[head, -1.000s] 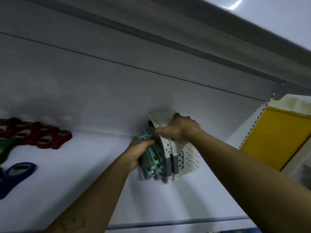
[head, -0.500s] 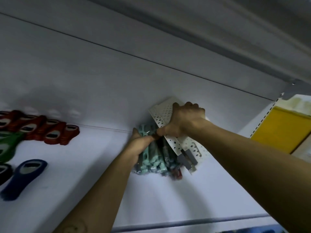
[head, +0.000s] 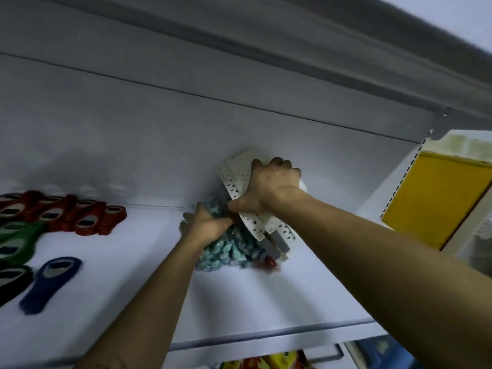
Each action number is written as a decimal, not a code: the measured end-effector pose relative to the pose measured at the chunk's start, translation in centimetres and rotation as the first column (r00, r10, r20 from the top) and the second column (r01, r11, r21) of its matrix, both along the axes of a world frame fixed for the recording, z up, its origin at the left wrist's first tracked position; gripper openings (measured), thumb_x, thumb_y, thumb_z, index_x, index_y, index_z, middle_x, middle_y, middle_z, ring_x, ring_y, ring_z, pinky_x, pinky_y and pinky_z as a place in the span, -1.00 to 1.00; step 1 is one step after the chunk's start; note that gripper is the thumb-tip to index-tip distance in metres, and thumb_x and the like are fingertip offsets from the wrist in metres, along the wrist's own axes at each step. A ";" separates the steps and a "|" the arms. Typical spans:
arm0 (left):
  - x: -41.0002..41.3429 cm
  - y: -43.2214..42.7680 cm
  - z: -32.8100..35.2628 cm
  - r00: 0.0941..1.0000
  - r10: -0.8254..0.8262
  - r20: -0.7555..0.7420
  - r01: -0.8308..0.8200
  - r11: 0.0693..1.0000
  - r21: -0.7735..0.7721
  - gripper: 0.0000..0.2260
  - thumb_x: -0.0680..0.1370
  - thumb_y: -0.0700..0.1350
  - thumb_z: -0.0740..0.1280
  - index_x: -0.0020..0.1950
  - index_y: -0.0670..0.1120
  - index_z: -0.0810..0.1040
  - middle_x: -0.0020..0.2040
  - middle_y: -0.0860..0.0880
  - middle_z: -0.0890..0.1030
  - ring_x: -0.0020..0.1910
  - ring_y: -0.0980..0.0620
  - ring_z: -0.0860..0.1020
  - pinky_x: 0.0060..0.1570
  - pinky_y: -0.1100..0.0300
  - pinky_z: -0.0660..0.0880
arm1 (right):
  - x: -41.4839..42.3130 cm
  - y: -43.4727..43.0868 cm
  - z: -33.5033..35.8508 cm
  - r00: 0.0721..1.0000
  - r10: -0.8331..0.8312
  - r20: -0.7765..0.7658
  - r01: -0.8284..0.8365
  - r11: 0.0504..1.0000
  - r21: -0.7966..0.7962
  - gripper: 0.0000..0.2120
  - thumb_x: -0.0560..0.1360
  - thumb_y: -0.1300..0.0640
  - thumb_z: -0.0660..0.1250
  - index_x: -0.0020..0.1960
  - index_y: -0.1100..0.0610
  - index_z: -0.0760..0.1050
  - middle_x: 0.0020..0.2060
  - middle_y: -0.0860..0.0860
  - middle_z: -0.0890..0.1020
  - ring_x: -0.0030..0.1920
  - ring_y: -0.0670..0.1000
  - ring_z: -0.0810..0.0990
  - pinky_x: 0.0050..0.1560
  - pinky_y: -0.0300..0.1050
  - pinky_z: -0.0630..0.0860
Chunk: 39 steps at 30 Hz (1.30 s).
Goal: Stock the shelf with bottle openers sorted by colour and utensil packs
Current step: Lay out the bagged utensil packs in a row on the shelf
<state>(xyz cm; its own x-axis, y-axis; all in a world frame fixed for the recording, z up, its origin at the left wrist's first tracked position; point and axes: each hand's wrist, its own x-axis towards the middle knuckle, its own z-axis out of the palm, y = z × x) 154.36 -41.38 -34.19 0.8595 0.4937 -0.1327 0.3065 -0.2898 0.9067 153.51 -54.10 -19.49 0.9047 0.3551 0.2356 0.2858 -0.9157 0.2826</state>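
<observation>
Two grips work close together near the back edge of the shelf. The right grip (head: 269,187) is clamped over the upper part of a stack of white perforated divider panels (head: 241,173). The left grip (head: 207,222), just beside it, holds the top of a bundle of teal plastic utensil packs in clear wrap (head: 231,251).

A second ago the divider panels stood nearly upright beside the packs. Now they are tipped over and lean across the bundle's right side. The packs have slumped and fanned out toward the front edge, and a small red piece (head: 270,262) shows at their lower right. I judge that the packs are being bedded in against the divider and are not yet squared up.

Well apart, toward the left edge of the white shelf (head: 133,288), the red plastic bottle openers (head: 87,217) lie in a row along the back. A green bottle opener (head: 16,241), a blue one (head: 50,280) and a black one (head: 10,280) lie nearer the front. The colour sorting looks largely done.
</observation>
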 end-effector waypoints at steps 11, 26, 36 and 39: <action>-3.1 -4.7 2.9 0.984 -0.025 -0.177 0.085 0.935 0.343 -0.05 0.35 0.50 0.27 0.57 0.03 0.08 0.59 -0.16 -0.01 0.55 -0.24 -0.07 0.45 -0.25 0.07 | 2.1 -8.0 1.9 1.000 0.000 0.015 -0.001 0.999 0.049 -0.05 0.19 -0.56 0.27 0.36 0.03 0.26 0.15 0.18 0.44 0.13 0.20 0.42 0.01 0.07 0.38; -0.9 -14.6 4.4 0.982 -0.190 -0.021 0.107 0.452 0.885 -0.40 0.59 0.29 0.04 0.55 0.01 0.16 0.59 -0.11 0.09 0.56 -0.19 -0.11 0.48 -0.27 -0.17 | 5.6 -25.3 0.1 0.858 0.151 -0.491 0.388 0.437 0.812 -0.53 0.39 -0.31 0.34 0.10 0.02 0.48 0.05 0.04 0.55 -0.01 0.12 0.54 0.01 -0.02 0.43; 0.8 -22.7 4.8 0.678 -0.704 -0.211 0.540 0.282 0.793 -0.48 0.55 0.33 0.13 0.37 0.04 0.42 0.45 0.04 0.37 0.57 0.06 -0.04 0.48 0.00 0.16 | 8.7 -32.6 -4.1 0.758 0.261 -0.598 0.597 0.094 0.797 -0.25 0.20 -0.40 0.39 0.18 0.09 0.56 0.06 0.15 0.67 0.14 0.21 0.59 0.33 0.18 0.40; 1.6 -24.4 4.8 0.695 -0.685 -0.220 0.551 0.311 0.775 -0.57 0.61 0.22 0.13 0.32 -0.05 0.39 0.46 -0.02 0.35 0.57 0.10 -0.11 0.45 -0.01 0.21 | 8.7 -33.5 -3.7 0.827 0.193 -0.527 0.511 0.132 0.850 -0.53 0.46 -0.31 0.25 0.10 0.06 0.55 0.04 0.08 0.62 0.12 0.18 0.55 0.29 0.20 0.42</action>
<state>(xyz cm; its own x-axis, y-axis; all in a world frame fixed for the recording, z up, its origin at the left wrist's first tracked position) 155.98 -65.75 -29.42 0.9306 -0.3476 0.1149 -0.3657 -0.8976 0.2460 162.25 -87.58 -23.20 0.9849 -0.0079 -0.1729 -0.1653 -0.3407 -0.9256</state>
